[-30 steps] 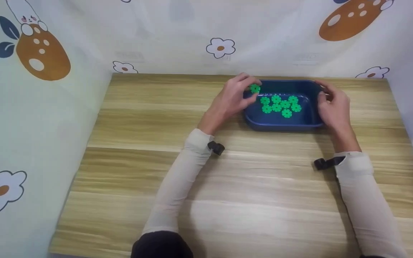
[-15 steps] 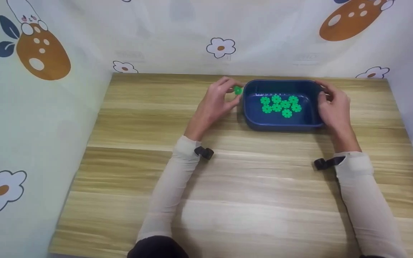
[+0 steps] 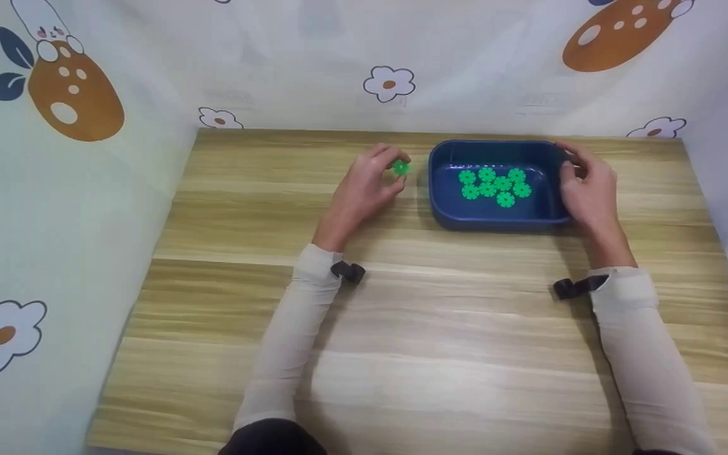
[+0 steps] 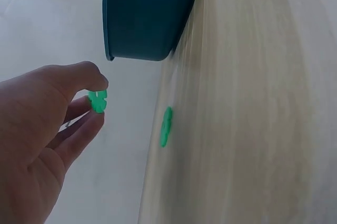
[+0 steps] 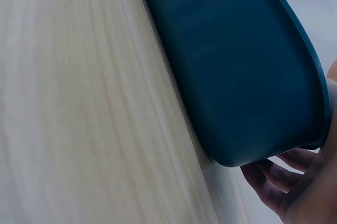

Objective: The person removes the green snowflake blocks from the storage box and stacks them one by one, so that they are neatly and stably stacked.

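Observation:
My left hand [image 3: 364, 183] is left of the blue bin [image 3: 497, 224], pinching a green interlocking disc [image 3: 400, 167] with notched edges between thumb and fingertips. In the left wrist view this pinched disc [image 4: 98, 100] is held up above the tabletop. A second green disc [image 4: 166, 126] lies flat on the wood below it; the head view does not show that one, where my hand covers the spot. With my right hand [image 3: 591, 189] I grip the bin's right end, thumb at the rim and fingers round the outside. Several matching discs [image 3: 488, 189] lie on the bin's floor.
The wooden table [image 3: 402, 341] backs onto a pale wall covering [image 3: 313, 82] printed with flowers and orange fruit. The bin stands near the back edge, right of centre. Side walls rise at the left and right.
My left hand has moved left from over the bin's left rim, bringing a green disc out with it, and then slightly nearer. The right hand and the bin have stayed put.

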The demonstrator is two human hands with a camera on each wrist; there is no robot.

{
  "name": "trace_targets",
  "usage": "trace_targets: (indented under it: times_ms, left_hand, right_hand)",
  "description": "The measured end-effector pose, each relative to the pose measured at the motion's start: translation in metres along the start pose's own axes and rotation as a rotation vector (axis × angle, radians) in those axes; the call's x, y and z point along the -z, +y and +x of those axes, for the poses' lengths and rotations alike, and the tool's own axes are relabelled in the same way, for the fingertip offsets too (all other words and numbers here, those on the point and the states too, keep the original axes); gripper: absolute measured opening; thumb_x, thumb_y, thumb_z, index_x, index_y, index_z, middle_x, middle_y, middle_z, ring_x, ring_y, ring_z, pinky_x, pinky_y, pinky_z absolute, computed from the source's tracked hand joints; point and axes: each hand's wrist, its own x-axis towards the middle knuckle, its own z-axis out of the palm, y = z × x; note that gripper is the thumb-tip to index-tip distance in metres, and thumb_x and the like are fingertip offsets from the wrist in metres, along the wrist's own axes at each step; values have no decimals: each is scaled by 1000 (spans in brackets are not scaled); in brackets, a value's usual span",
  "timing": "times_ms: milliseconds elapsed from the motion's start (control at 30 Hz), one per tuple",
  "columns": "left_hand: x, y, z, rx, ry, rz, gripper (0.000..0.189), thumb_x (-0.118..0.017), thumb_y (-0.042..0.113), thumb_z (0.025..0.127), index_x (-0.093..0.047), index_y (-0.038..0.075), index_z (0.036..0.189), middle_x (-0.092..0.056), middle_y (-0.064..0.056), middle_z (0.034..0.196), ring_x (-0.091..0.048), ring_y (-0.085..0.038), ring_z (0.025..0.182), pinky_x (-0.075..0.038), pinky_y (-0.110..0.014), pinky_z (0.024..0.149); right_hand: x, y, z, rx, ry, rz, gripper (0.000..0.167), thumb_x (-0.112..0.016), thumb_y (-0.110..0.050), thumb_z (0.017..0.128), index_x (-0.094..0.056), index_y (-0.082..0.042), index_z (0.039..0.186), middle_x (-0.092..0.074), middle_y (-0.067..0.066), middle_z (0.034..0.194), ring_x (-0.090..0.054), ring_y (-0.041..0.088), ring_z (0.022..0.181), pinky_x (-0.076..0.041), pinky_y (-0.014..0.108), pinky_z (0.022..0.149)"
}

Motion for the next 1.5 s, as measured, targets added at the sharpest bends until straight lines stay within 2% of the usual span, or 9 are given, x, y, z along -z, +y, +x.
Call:
trace_targets:
  times_ms: [200, 400, 533, 667, 833, 1000, 1133, 1500]
  left_hand:
    - [4, -8, -4, 18, -64, 48, 27, -76, 5, 93, -74, 6, 120, -73, -13, 126, -69, -26, 114, -59, -35, 102]
    - [8, -13, -4, 68, -183, 52, 29, -75, 6, 95, -75, 4, 124, -74, -15, 126, -68, -28, 119, -57, -40, 107]
    - [8, -17, -4, 47, -252, 35, 30, -74, 3, 94, -76, 2, 124, -77, -14, 124, -70, -27, 118, -58, -39, 107]
    - [9, -21, -5, 16, -292, 12, 30, -73, 1, 93, -77, 1, 123, -78, -14, 124, -72, -27, 118, -58, -38, 108]
    - [9, -24, -5, 1, -326, 19, 30, -73, 0, 94, -78, 2, 124, -78, -14, 126, -71, -28, 120, -57, -39, 111]
    - [8, -26, -5, 4, -357, 26, 27, -72, 0, 98, -77, 2, 124, -78, -13, 128, -71, -28, 123, -56, -40, 113]
    - [8, -26, -5, 6, -362, 27, 25, -73, 1, 99, -77, 3, 124, -78, -13, 128, -70, -28, 125, -55, -41, 114]
    - [7, -29, -7, 18, -368, 0, 29, -74, 4, 100, -76, 3, 129, -76, -13, 132, -68, -29, 129, -52, -41, 117]
  right_hand:
    - [1, 1, 0, 0, 3, -9, 44, -48, -16, 108, -71, -24, 145, -69, 9, 148, -69, 24, 121, -51, 19, 96]
    - [2, 1, -1, -21, -8, -9, 44, -47, -17, 109, -69, -24, 147, -68, 9, 151, -69, 27, 125, -52, 24, 99]
    - [1, 1, -1, -7, -2, -14, 44, -46, -16, 109, -69, -23, 146, -68, 8, 151, -69, 27, 127, -52, 23, 99]
    - [1, 2, -1, 9, 3, -15, 44, -46, -16, 109, -70, -21, 146, -67, 8, 151, -68, 28, 131, -53, 24, 102]
    - [1, 1, -1, -6, -2, -16, 44, -46, -16, 110, -69, -21, 147, -67, 9, 152, -67, 29, 132, -53, 30, 107]
    - [1, 1, -1, -13, 2, -19, 44, -47, -16, 110, -69, -24, 146, -67, 9, 151, -68, 26, 125, -52, 24, 99]
    - [1, 1, -2, -15, -1, -19, 44, -47, -16, 110, -69, -24, 147, -67, 8, 152, -68, 24, 124, -51, 23, 98]
    - [1, 0, -1, -19, -10, -17, 45, -47, -17, 110, -68, -23, 148, -66, 9, 153, -67, 26, 129, -53, 28, 105]
